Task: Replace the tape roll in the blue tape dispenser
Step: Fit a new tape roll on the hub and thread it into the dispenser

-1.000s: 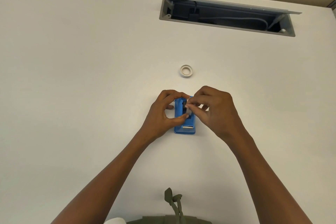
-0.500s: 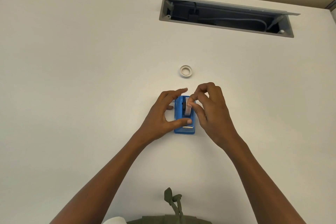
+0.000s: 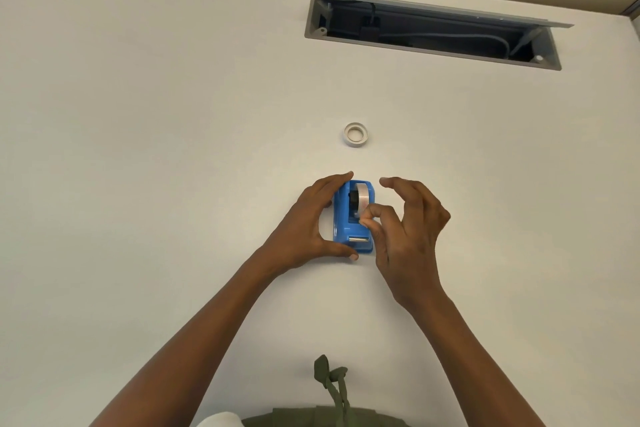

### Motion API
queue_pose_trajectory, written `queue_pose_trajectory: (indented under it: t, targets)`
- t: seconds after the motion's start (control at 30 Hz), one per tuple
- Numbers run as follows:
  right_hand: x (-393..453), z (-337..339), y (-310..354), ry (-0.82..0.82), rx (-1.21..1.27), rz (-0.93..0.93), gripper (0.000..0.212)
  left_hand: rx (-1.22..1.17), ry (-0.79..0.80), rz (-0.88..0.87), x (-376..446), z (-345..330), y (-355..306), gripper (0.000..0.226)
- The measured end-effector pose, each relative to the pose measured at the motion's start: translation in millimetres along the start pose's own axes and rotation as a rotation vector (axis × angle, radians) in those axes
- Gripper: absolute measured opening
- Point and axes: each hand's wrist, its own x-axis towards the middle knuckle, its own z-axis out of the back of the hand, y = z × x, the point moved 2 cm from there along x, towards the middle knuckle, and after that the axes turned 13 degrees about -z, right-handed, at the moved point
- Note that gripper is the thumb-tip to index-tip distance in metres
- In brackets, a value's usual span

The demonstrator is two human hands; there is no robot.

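I see the blue tape dispenser (image 3: 351, 218) standing upright on the white surface (image 3: 138, 149), just below frame centre. A tape roll (image 3: 362, 199) sits in its cradle, pale band facing up; the metal cutter (image 3: 358, 239) is at the dispenser's 6 o'clock end.

Left hand (image 3: 308, 229): clamped on the dispenser from its 9 o'clock side, fingertips at the far end, thumb at the near end by the cutter.

Right hand (image 3: 405, 229): at the dispenser's 3 o'clock. Thumb and a curled finger pinch together at the near part of the roll; I cannot tell whether a tape end lies between them. The remaining fingers are spread and free, clear of the dispenser.

A second, thin white ring (image 3: 355, 134) lies flat on the surface at 12 o'clock from the dispenser, well apart. An open cable tray (image 3: 433, 29) is recessed in the surface at 1 o'clock, far edge. Olive fabric (image 3: 332, 388) shows at 6 o'clock, bottom of frame.
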Motion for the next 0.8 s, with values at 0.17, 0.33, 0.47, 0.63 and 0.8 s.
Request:
queue_pose_trajectory:
  t: [0.17,0.33,0.47,0.63,0.8]
  targets:
    - [-8.5,-1.2,1.1,-0.092,-0.008,0.021,0.032,0.016,-0.015,0.005,-0.6,-0.6,1.4,0.104]
    - [-20.7,-1.2,2.1,-0.173,-0.027,0.053,0.027,0.023,-0.036,0.007,-0.9,-0.9,1.8,0.102]
    - [-30.3,-0.8,2.0,-0.213,-0.038,0.070,0.014,0.005,-0.048,-0.011,-1.5,-1.4,2.2,0.101]
    - [-33.8,1.6,1.2,-0.234,-0.042,0.070,0.013,0.013,-0.038,-0.013,-1.3,-0.5,1.8,0.100]
    - [-38.8,-0.1,-0.1,-0.227,-0.039,0.091,0.008,0.018,-0.036,-0.007,-1.2,-0.7,2.4,0.098]
